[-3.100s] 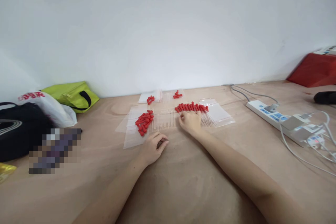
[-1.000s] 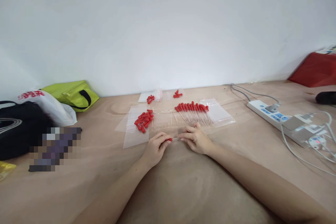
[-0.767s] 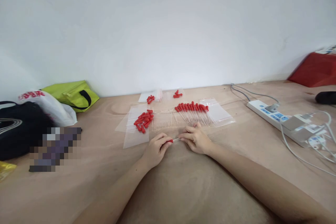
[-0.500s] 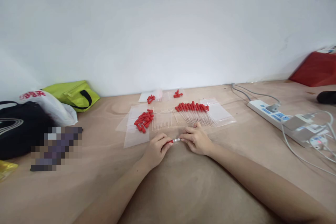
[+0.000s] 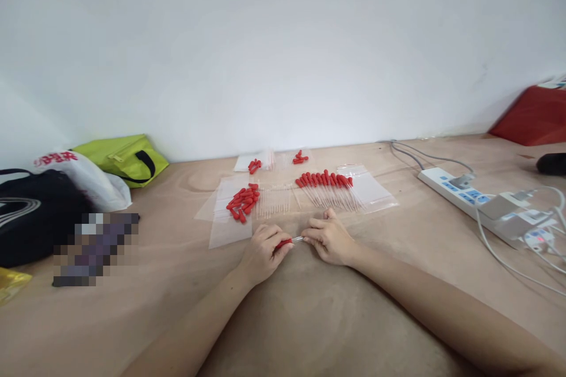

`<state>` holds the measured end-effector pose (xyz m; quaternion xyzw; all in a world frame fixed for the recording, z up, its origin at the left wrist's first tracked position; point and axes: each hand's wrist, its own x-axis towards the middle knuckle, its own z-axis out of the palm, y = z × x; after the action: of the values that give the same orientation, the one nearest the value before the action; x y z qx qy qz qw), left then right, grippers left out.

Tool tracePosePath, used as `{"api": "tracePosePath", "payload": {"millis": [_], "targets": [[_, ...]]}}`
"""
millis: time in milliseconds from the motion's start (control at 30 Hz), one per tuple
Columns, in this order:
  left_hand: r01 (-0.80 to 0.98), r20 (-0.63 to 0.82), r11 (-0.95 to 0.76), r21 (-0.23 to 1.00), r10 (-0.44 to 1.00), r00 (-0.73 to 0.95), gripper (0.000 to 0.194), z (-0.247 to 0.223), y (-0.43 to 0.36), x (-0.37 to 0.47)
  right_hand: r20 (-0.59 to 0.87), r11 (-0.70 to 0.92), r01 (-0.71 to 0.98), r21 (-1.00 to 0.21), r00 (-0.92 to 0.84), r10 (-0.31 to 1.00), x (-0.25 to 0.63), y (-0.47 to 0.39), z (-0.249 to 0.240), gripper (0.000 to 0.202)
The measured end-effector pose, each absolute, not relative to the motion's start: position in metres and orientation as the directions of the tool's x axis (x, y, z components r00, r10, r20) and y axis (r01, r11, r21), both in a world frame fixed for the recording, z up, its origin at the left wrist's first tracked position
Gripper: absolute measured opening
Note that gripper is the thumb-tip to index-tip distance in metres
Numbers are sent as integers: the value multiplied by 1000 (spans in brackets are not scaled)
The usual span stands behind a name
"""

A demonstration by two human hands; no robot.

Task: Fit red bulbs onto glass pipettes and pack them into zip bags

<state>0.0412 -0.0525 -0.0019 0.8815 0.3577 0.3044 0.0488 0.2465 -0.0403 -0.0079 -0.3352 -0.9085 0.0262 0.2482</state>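
While both forearms reach in from the bottom edge, the two hands meet just below the centre of the frame, with one red bulb (image 5: pixel 284 242) and one clear tube (image 5: pixel 298 239) between them. The left hand (image 5: pixel 260 256) has its thumb and fingers closed around the bulb, whose tip shows at their right side. From that tip the tube runs toward the right of the frame, its far end slightly higher, so bulb and tube lie close to one line, nearly level across the view. The right hand (image 5: pixel 331 240) pinches the tube with its fingertips, from the right. Each hand is therefore nearest to its own end: left at the bulb, right at the tube, with a short bare stretch of tube showing between (how deep it sits in the bulb is hidden, as is the end under the right fingers). Above the left hand, left of centre, loose bulbs (image 5: pixel 242 202) lie heaped on a clear bag (image 5: pixel 223 234). Beside them, bare tubes (image 5: pixel 273 202) lie side by side, running up and down the frame. Above the right hand, capped tubes (image 5: pixel 329 191) lie in a row, bulbs uppermost, stems slanting down to the right.
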Motion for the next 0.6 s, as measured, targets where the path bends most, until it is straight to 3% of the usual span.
{"api": "tracePosePath", "payload": {"millis": [600], "targets": [[576, 522, -756, 309, 642, 562, 15, -2, -53, 43, 437, 766, 564, -308, -632, 641, 233, -45, -10, 24]]}}
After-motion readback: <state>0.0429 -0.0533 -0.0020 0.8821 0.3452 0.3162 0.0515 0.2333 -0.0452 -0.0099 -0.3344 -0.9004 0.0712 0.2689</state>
